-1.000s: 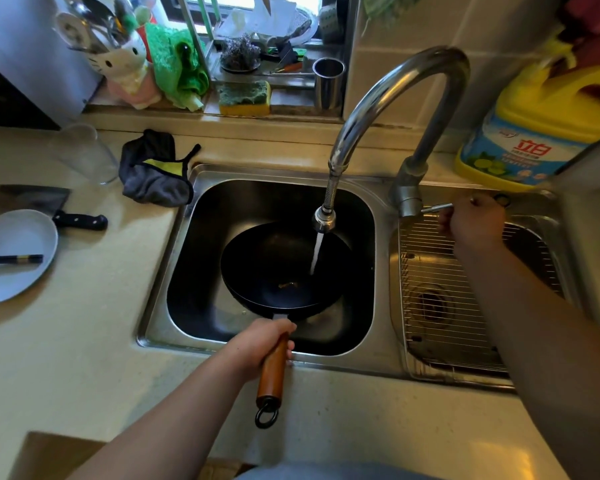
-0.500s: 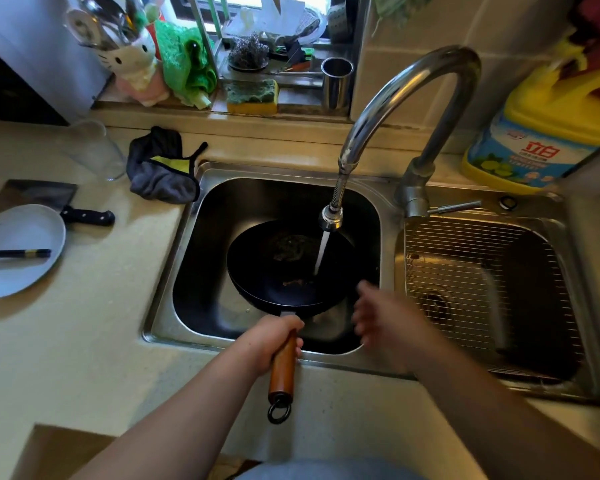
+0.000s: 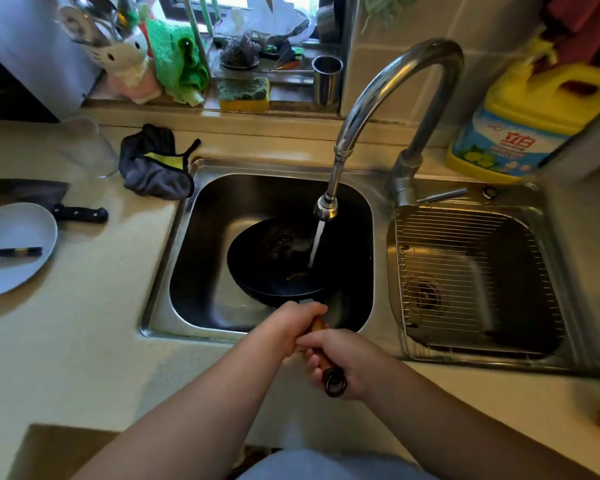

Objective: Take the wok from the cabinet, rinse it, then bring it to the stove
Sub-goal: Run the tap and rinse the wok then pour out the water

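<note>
A black wok [image 3: 278,261] sits in the left sink basin [image 3: 201,244], tilted a little, with water running into it from the faucet [image 3: 378,98]. Its wooden handle with a metal ring [image 3: 335,381] points toward me over the sink's front edge. My left hand [image 3: 291,327] grips the handle close to the wok. My right hand [image 3: 347,358] is wrapped around the handle's end, just behind the left hand.
The right basin [image 3: 478,271] holds a wire rack. A yellow detergent jug [image 3: 534,119] stands behind it. A dark cloth [image 3: 156,164], a glass [image 3: 84,147], a cleaver [image 3: 49,199] and a plate [image 3: 11,247] with chopsticks lie on the counter to the left.
My right hand left the faucet lever, crossed over the sink and took hold of the wok handle's end. Water keeps running; the left hand stays on the handle.
</note>
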